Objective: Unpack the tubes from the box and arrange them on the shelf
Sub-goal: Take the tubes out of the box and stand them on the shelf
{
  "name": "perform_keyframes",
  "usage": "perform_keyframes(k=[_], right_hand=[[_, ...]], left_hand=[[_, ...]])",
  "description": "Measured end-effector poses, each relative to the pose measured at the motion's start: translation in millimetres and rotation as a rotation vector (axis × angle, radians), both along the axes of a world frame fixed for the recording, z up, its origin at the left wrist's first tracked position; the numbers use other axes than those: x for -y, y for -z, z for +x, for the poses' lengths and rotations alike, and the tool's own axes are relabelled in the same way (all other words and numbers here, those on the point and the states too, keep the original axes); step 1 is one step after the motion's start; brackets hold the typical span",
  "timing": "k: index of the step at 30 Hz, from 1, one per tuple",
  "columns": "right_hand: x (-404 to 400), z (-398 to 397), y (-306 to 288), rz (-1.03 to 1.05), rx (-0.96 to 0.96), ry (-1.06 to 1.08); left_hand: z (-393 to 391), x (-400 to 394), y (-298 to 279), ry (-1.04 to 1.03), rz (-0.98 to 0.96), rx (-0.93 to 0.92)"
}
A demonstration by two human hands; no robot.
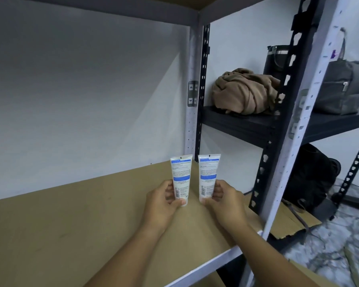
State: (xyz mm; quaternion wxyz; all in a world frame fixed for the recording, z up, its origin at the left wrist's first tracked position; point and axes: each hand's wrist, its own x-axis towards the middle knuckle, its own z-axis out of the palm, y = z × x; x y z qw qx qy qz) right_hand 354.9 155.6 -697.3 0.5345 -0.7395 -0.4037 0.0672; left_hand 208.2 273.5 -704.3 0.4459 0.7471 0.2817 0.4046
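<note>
Left hand (164, 197): grasps left white plastic tube with blue label (181, 179), upright.
Right hand (222, 198): grasps matching right tube (208, 178), upright, just beside.
Brown board shelf (71, 214): both tubes at far right corner.
Progress: early; box unseen.

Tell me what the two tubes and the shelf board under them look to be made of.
Left tube and right tube: probably soft plastic, smooth white with printed blue bands and flat crimped ends. Shelf board: dull tan, grainless, likely fibreboard or cardboard.
</note>
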Motion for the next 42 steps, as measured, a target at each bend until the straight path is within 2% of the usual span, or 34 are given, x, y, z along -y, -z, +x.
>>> perform_keyframes(k=[15,24,27,31,35,39,42], right_hand=[[-143,63,3,-0.062,0.050,-0.060],[-178,72,-3,-0.087,0.071,-0.048],[-183,74,-2,-0.072,0.016,-0.022],[-169,70,-4,-0.075,-0.031,0.001],[-122,50,-14,-0.152,0.070,0.031],[-52,19,-12,-0.224,0.131,0.093],[11,-4,-4,-0.277,0.171,0.115]], left_hand=[[66,-117,3,-0.066,0.072,-0.012],[81,-140,-3,-0.105,0.104,-0.024],[83,-140,-3,-0.103,0.095,-0.016],[77,-128,0,-0.129,0.047,-0.013],[59,-102,4,-0.188,0.013,-0.016],[40,-47,4,-0.211,0.053,-0.146],[27,6,-2,-0.092,0.055,-0.301]])
